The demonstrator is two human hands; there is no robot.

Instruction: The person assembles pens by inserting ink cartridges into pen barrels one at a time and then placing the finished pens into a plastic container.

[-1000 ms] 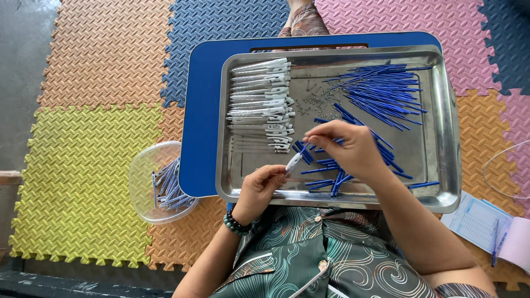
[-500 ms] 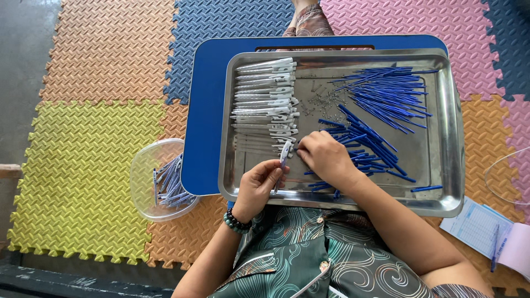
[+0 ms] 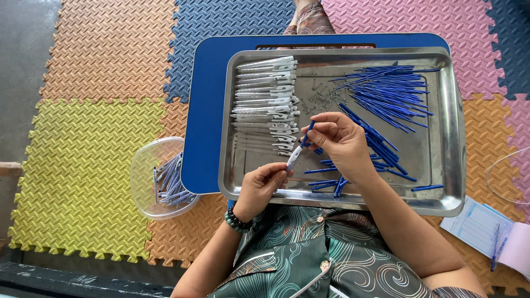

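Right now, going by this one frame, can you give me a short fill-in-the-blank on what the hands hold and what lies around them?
1. The left hand and right hand both hold one white ____ barrel.
2. The loose blue refills lie in a metal ____.
3. The clear bowl of finished pens sits on the ____-coloured floor mats.
4. The tray rests on a ____ board.

Missing words: pen; tray; orange and yellow; blue
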